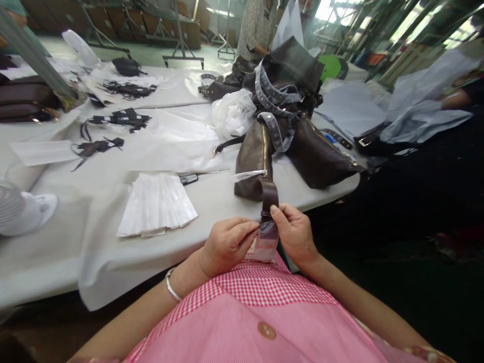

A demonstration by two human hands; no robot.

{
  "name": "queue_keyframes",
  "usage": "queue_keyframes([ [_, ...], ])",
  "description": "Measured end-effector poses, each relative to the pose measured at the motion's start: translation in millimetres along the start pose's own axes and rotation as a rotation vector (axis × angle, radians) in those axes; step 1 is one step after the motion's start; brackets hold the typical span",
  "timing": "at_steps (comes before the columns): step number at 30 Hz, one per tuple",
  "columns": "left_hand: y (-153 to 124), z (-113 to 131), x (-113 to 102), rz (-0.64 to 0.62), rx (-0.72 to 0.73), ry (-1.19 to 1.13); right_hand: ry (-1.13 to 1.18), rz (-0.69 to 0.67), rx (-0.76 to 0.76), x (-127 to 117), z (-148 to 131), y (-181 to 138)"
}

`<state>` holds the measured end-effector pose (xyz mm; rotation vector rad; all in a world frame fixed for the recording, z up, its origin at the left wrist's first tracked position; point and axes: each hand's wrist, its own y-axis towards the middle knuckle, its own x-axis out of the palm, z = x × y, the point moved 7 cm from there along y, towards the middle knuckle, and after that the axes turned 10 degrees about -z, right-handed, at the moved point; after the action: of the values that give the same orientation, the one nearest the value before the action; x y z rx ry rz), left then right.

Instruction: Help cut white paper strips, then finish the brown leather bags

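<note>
A dark brown strap (269, 195) runs toward me from a brown leather bag (250, 155) with a gold zipper. My right hand (296, 234) pinches the strap's near end, thumb on top. On its other side my left hand (231, 241) is closed at the strap's edge, fingertips together against a clear plastic sleeve (267, 231) around the strap end. Whether the left fingers grip the sleeve or the strap edge is hard to make out. A white strip (249, 175) crosses the bag near the strap's base.
Left of the bag lies a fanned stack of white sheets (157, 204). More brown bags (321, 156) and wrapped straps (278, 133) pile up behind. Black tags (121, 118) lie farther left, beyond a white fan (22, 209). Another person's hand (456, 100) holds plastic at right.
</note>
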<state>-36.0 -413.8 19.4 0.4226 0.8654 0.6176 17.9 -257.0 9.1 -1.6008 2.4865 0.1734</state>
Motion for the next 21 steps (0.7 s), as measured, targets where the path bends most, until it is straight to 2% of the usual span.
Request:
queue_keyframes([
  [4, 0.2, 2.6, -1.6, 0.027, -0.009, 0.005, -0.051, 0.022, -0.008, 2.1, -3.1, -0.5],
  [10, 1.6, 0.5, 0.7, 0.001, -0.059, 0.034, -0.09, 0.038, -0.028, 4.9, -7.1, -0.3],
  [21, 7.3, 0.4, 1.4, -0.049, -0.121, 0.083, 0.004, 0.008, 0.001, 6.4, -1.0, -0.4],
])
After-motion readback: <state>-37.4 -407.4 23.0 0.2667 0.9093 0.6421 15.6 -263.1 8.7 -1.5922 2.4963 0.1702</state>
